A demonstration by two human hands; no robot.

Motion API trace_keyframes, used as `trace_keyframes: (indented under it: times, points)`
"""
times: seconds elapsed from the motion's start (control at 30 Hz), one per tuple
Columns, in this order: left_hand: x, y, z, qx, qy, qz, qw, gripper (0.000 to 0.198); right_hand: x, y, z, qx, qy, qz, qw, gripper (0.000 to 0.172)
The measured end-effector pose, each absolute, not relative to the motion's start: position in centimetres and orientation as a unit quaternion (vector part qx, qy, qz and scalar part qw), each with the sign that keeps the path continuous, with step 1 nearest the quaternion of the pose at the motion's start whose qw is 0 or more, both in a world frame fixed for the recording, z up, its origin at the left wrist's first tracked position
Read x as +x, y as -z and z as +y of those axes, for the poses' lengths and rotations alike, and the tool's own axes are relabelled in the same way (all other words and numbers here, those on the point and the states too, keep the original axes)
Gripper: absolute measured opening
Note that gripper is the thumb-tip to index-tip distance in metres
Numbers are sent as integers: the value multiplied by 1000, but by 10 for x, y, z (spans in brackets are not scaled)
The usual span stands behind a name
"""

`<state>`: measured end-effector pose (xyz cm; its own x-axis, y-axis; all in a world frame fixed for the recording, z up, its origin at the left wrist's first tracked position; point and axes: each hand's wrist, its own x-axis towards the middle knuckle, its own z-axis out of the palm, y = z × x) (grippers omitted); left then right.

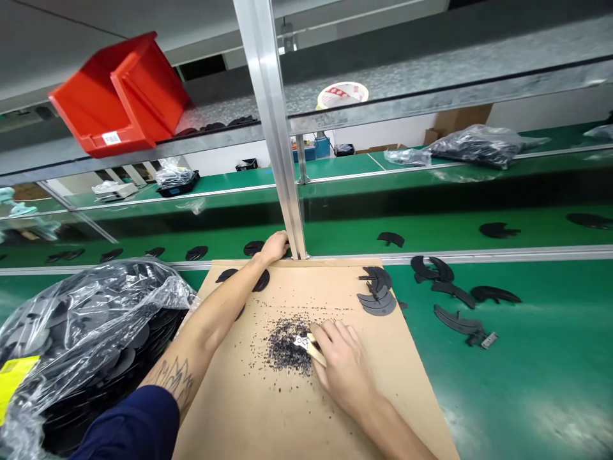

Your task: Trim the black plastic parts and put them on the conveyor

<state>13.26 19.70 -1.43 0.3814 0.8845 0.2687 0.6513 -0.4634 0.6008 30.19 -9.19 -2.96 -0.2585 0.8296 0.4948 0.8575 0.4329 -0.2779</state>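
Note:
My right hand (342,358) is closed around a pair of nippers (310,348) with cream handles and a pale metal head. The head rests over a heap of small black plastic bits (287,348) on a cardboard sheet (239,396). Stretched far forward, my left hand (276,246) is at the foot of the metal post, its fingers mostly hidden. Just left of it lies a round black part (253,247) on the green belt. More black parts (262,280) lie beneath my left forearm. Flat, curved black pieces (378,300) are stacked at the cardboard's right edge.
On the left bulges a clear plastic bag (158,281) full of black discs. Loose curved parts (457,319) lie on the green table at right. An upright metal post (275,128) carries a shelf holding a red bin (158,96) and a tape roll (342,94).

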Motion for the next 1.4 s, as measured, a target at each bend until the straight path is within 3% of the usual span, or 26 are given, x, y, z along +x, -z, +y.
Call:
trace_keyframes:
  times: [0.23, 0.33, 0.43, 0.53, 0.67, 0.77, 0.83, 0.93, 1.0, 1.2, 1.4]
  points:
    - [75, -24, 159, 727, -400, 443, 339, 23, 300, 25, -94, -519, -57, -760, 387, 25]
    - [60, -31, 115, 716, -404, 408, 397, 30, 297, 21, -92, -510, -166, -708, 460, 25]
    - [56, -29, 60, 713, -384, 379, 449, 34, 294, 17, -89, -516, -297, -631, 498, 37]
    - [62, -23, 8, 732, -322, 302, 519, 27, 290, 9, -85, -493, -426, -581, 488, 46]
    - [62, -18, -35, 748, -262, 284, 540, 19, 288, -2, -82, -456, -539, -584, 400, 44]
    - [34, -27, -45, 791, -256, 357, 426, 23, 287, -5, -83, -477, -537, -577, 389, 43]
    - [2, -35, -47, 831, -222, 450, 242, 19, 287, -7, -85, -495, -516, -567, 409, 40]
    - [-50, -37, -45, 800, -59, 596, -27, 21, 285, -9, -89, -504, -503, -543, 446, 37]
    - [-77, -29, -45, 760, 30, 638, -116, 24, 284, -9, -90, -502, -505, -529, 461, 37]
    - [-105, -12, -53, 743, 77, 650, -140, 35, 281, -6, -93, -502, -514, -516, 467, 40]
    - [-108, -11, -52, 756, 21, 643, -122, 26, 280, -4, -92, -499, -531, -502, 466, 40]
